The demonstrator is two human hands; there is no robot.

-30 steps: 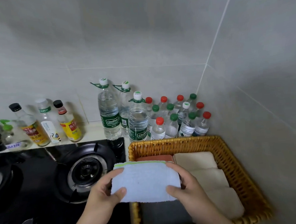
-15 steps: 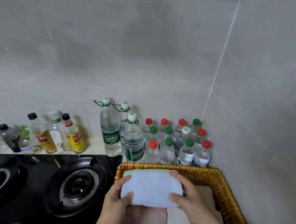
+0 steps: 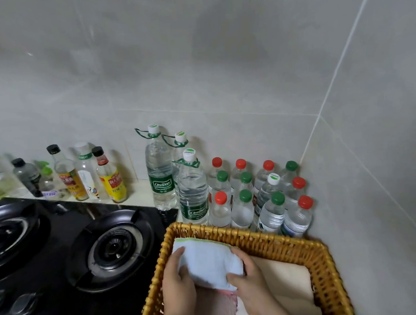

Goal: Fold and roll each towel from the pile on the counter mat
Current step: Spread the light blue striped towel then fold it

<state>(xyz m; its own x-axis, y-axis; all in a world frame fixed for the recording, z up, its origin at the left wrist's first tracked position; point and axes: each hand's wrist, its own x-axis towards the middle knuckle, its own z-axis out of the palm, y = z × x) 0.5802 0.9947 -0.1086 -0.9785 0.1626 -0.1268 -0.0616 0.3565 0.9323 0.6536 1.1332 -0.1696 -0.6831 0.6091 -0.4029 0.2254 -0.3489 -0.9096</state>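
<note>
Item 1, white towel (image 3: 208,262): I log a thick folded terry bundle, white, with a pale green stripe along its far edge and a rounded near edge. Location: inside the wicker basket (image 3: 268,239), towards its far left corner, over a pink towel (image 3: 216,305) and just beside a cream towel (image 3: 287,281) on the right.

Item 2, left hand (image 3: 178,288): I see it clasping the bundle's left end, with the fingers curled up its side and the thumb pressed into the near face.

Item 3, right hand (image 3: 248,281): it clasps the right end, with the fingers wrapped over the far side and the thumb across the near edge.

Surroundings: I record a black gas stove (image 3: 112,248) left of the basket. Water bottles (image 3: 193,194) with red, green and white caps stand behind it against the tiled wall.
</note>
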